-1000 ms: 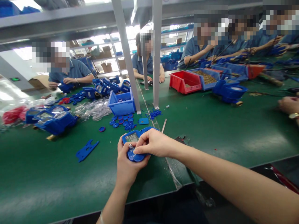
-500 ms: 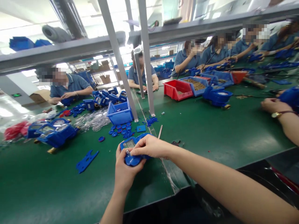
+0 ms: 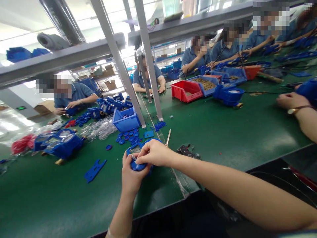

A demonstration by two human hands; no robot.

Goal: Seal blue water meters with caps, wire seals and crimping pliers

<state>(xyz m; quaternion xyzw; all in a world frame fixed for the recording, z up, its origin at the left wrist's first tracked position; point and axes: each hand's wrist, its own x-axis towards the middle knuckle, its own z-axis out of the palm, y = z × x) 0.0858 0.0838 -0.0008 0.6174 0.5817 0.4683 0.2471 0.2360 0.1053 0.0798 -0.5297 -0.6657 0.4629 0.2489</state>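
Note:
My left hand (image 3: 130, 178) grips a small blue plastic meter housing (image 3: 135, 158) with a grey display window from below, holding it just above the green table (image 3: 49, 198). My right hand (image 3: 153, 154) lies over the housing's top right, fingers pinched at a small metal part on its face. A thin pale stick (image 3: 168, 137) lies on the mat just behind my right hand.
Several blue caps (image 3: 127, 135) and a blue bin (image 3: 126, 121) lie behind the housing. A flat blue bracket (image 3: 94, 170) and assembled blue meters (image 3: 59, 142) sit left. Red bin (image 3: 186, 90) and a meter (image 3: 229, 95) far right. Several seated people work around; a wrist with a watch (image 3: 296, 108) at right.
The view has tilted and shifted, so the table scene sits slightly lower left. Both hands keep the same hold on the housing; my right fingers have shifted only slightly on its face.

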